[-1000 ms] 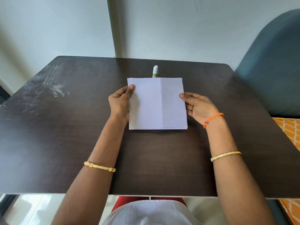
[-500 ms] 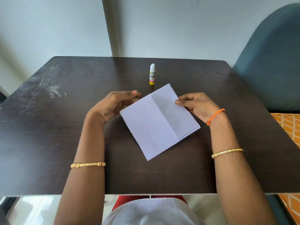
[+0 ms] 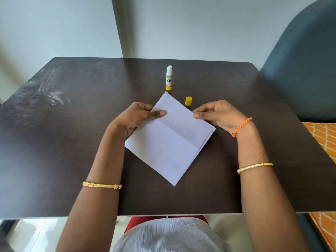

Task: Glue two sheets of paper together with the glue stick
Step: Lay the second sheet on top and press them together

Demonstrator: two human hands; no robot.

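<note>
- Overhead, from the head view, both hands pinch the paper (image 3: 169,140), turned like a diamond over the table (image 3: 72,142): left hand (image 3: 138,117) on its upper-left edge, right hand (image 3: 216,115) on its upper-right edge.
- Beyond, the glue stick (image 3: 169,78) stands upright and uncapped; its cap (image 3: 188,101) sits just beside the paper.

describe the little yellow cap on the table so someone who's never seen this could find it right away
Start at the dark wooden table and find the white paper held at an angle by both hands. Just past the paper's far right edge, off the right hand's fingertips, stands the yellow cap. It is short and all yellow, unlike the taller white-tipped, labelled glue stick standing behind it.
</note>
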